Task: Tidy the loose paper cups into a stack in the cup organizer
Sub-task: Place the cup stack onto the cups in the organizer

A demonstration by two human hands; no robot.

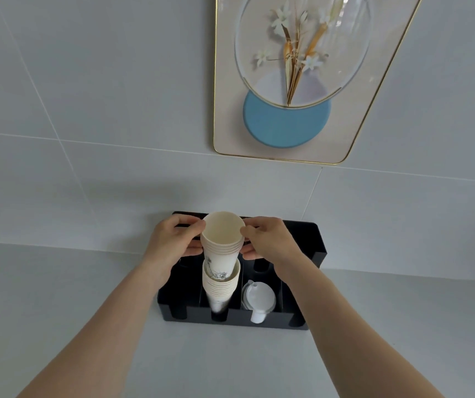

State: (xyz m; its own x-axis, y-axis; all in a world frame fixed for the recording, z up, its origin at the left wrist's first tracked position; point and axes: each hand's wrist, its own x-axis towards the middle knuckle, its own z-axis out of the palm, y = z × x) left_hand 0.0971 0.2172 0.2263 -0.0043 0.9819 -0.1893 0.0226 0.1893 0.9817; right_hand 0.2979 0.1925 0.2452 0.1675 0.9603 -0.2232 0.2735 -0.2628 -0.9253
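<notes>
While both hands, left hand [177, 239] at nine o'clock and right hand [270, 239] at three, pinch the upper cup stack [221, 245] by its rims, its base nests into the lower cup stack [220, 285]. That lower stack stands in the black cup organizer [315, 239] on the surface [87, 311], left of the white lids [259, 297], seemingly so the columns align.

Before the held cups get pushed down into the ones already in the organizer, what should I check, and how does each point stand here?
1. Both hands grip the held cups: ok, left hand and right hand on opposite sides.
2. Bottom of the held cups sits inside the lower stack: ok.
3. Held cups in line with the lower stack: ok, roughly.
4. Lower stack seated in its organizer slot: ok.
5. Neighbouring white lids clear of the cups: ok.
6. Loose cups left elsewhere: cannot tell.
</notes>
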